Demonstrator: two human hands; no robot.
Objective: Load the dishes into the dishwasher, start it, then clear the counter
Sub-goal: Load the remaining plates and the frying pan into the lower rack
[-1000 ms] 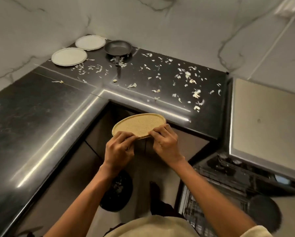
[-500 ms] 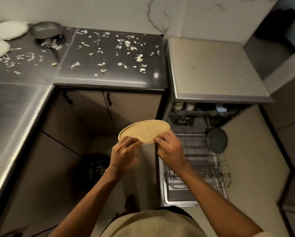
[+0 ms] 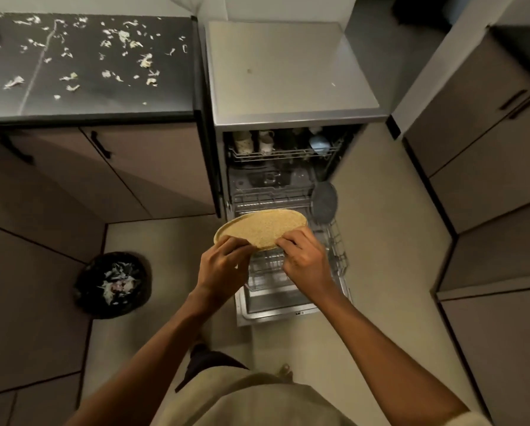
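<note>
Risk of a slip: plate (image 3: 262,228) pinched only along its near rim, far edge unsupported, so a loosened thumb could tip it onto the wire rack (image 3: 291,272) below. Could also knock the dark plate (image 3: 324,202) standing at 1 o'clock if lowered askew. Might jam between tines if set in flat rather than on edge.

Left hand (image 3: 223,267) at 7 o'clock of the plate, fingers curled over the rim, gripping. Right hand (image 3: 306,259) at 5 o'clock, fingers likewise clamped on the rim. Both forearms reaching forward and inward. Plate held nearly level above the pulled-out rack of the open dishwasher (image 3: 291,75). Scraps (image 3: 125,36) on the counter (image 3: 88,99) at 10 o'clock, yet to be cleared.
</note>
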